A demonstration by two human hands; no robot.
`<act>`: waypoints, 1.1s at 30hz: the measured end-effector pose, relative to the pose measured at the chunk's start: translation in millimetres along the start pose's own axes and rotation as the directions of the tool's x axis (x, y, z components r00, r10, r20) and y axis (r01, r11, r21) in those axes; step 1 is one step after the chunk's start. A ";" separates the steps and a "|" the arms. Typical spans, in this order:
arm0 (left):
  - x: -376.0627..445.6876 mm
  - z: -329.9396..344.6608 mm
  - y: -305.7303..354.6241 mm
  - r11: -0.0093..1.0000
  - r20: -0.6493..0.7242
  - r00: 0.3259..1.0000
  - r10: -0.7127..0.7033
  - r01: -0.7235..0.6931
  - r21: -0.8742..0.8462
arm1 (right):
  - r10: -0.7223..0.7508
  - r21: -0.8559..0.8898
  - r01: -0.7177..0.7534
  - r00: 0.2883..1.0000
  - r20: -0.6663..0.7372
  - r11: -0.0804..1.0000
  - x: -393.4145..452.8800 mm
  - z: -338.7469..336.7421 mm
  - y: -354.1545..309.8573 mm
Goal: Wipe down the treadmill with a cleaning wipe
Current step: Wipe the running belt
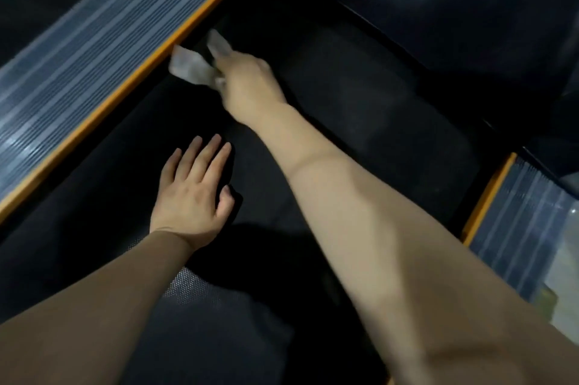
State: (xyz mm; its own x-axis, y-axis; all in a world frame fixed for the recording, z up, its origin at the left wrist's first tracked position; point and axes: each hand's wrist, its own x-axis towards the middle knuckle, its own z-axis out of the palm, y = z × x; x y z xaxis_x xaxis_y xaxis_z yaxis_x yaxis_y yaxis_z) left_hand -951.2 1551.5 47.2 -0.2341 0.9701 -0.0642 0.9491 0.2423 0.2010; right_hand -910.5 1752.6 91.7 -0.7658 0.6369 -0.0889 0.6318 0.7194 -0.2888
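Right hand grips the wipe at the belt's far left edge, beside the orange-trimmed side rail; left hand rests flat, fingers straight; wiping is underway; next, probably a sweep along that edge.

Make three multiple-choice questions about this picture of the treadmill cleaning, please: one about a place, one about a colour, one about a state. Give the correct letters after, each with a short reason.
1. Where is the wipe?
A. at the belt's edge beside the left side rail
B. on the right side rail
C. under the left hand

2. What colour is the strip along the left side rail?
A. green
B. orange
C. white

3. How is the left hand?
A. curled round the wipe
B. made into a fist
C. flat on the belt, fingers straight

Answers:
1 A: the right hand holds the wipe next to the orange strip.
2 B: an orange line borders the ribbed grey rail.
3 C: its fingers lie spread on the dark surface, holding nothing.
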 end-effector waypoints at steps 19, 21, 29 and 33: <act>-4.5 0.5 2.0 0.998 -0.030 1.000 -0.004 0.002 -0.057 | 0.226 0.172 -0.231 0.973 0.046 0.958 -55.4 19.8 -8.3; -2.6 -0.6 0.8 0.997 -0.031 1.000 -0.001 -0.002 -0.074 | 0.039 0.203 -0.072 0.986 0.162 0.977 -19.9 6.1 -38.8; -3.1 1.0 0.3 0.997 -0.037 0.999 0.002 -0.005 -0.079 | 0.410 0.120 -0.407 0.912 -0.007 0.906 -183.4 -9.7 73.9; -4.5 1.3 0.6 0.996 -0.042 0.999 0.000 -0.004 -0.094 | 0.615 0.096 -0.614 0.789 0.024 0.784 -323.4 -17.1 98.8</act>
State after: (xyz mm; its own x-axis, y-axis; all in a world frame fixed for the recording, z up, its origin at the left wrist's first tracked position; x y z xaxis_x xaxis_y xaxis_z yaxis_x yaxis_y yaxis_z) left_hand -949.4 1547.3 46.4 -0.2424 0.9699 -0.0229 0.9262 0.2384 0.2920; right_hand -598.3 1622.4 108.2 -0.2185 0.9377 -0.2702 0.9536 0.1465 -0.2629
